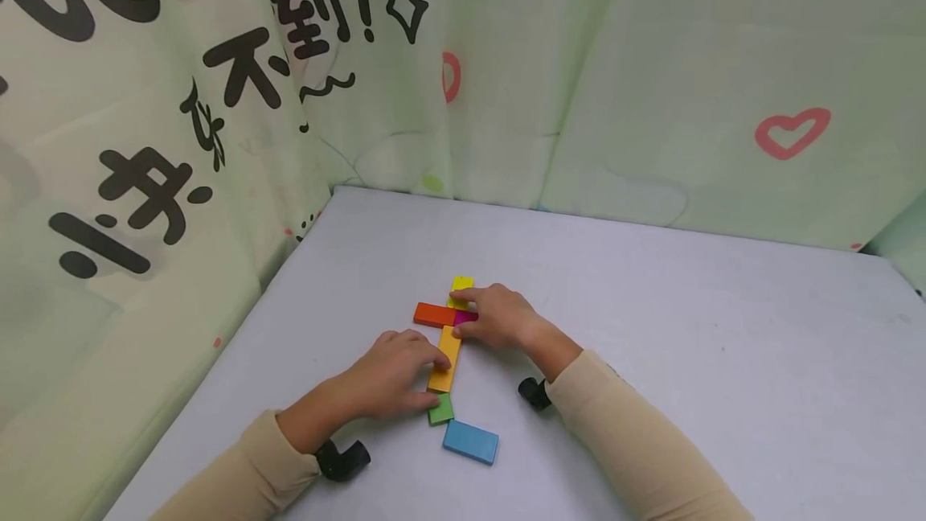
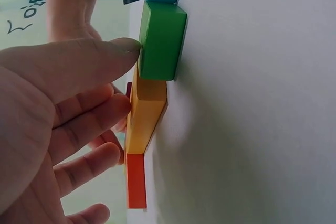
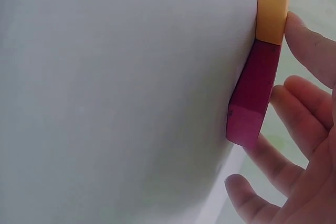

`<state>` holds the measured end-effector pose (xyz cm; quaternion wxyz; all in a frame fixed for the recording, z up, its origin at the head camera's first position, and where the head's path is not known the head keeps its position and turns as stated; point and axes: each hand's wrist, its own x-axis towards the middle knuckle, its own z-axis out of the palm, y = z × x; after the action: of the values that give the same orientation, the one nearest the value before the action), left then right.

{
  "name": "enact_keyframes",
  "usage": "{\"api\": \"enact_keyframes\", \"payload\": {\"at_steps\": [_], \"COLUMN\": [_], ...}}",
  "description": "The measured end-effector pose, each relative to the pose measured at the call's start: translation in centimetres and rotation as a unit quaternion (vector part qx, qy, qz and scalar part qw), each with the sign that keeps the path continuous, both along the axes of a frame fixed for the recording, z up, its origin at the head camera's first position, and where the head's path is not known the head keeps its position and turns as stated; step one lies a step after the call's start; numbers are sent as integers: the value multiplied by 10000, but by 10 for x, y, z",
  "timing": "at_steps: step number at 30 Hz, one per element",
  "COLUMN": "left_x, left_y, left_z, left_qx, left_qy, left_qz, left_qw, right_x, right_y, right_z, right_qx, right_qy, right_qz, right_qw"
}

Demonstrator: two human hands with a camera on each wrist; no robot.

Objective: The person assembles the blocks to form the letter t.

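Observation:
Flat coloured blocks lie in a joined figure on the table. My left hand (image 1: 394,374) rests its thumb on the green block (image 2: 163,40), while its fingertips touch the long amber block (image 1: 444,364). My right hand (image 1: 504,317) has its thumb at the amber block's far end. Its other fingers reach over the magenta block (image 3: 254,80) and the yellow block (image 1: 462,283). An orange-red block (image 1: 433,314) points left from the magenta one, which the right hand partly covers in the head view. Below the green block, a blue block (image 1: 470,441) slants down to the right.
The white table (image 1: 651,328) extends to the right of the blocks. A light green curtain (image 1: 651,103) with black lettering and hearts hangs along the back and left. Black wrist devices sit under the left cuff (image 1: 343,461) and the right cuff (image 1: 534,394).

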<state>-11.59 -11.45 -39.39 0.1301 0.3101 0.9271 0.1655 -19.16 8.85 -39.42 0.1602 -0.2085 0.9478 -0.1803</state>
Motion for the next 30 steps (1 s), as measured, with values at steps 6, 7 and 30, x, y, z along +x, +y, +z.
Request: {"api": "enact_keyframes", "payload": {"at_steps": [6,7,30], "left_x": [-1,-1,0], "left_y": [-1,-1,-2], "left_z": [4,4,4], "left_qx": [-60,-64,-71], "left_qy": [84,97,107], "left_qz": [-28,-19,40], "left_qw": [9999,9999,9999], "right_x": [-1,-1,1], "right_y": [-2,-2,-4], "right_z": [2,2,-1], "right_qx": [0,-11,-154], "right_qy": [86,104,462], "right_qz": [76,84,278], "right_qw": [9999,9999,9984]}}
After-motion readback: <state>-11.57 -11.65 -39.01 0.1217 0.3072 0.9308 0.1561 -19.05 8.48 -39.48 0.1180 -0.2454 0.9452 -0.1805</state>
